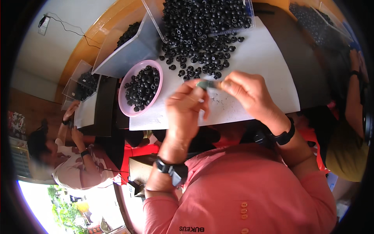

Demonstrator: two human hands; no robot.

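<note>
Above the white work surface (237, 106), my left hand (186, 107) is closed, its thumb and forefinger pinching a small dark green-black piece (207, 84). Motion blurs this piece, so its exact kind cannot be read. Close on its right, my right hand (249, 93) is pinched around something at the piece's other end, mostly hidden by the fingers. Just beyond the hands lie many loose, small, round black plastic pieces (202, 54), some showing a hole. A pink oval bowl (122, 102) full of similar black pieces (142, 86) stands left of my left hand.
A clear bin (252, 15) lies tipped at the far side, black pieces spilling out. A grey translucent bin (130, 54) stands beyond the bowl. One person (80, 165) works at the left, another (350, 132) at the right. Dark specks (218, 102) dot the surface.
</note>
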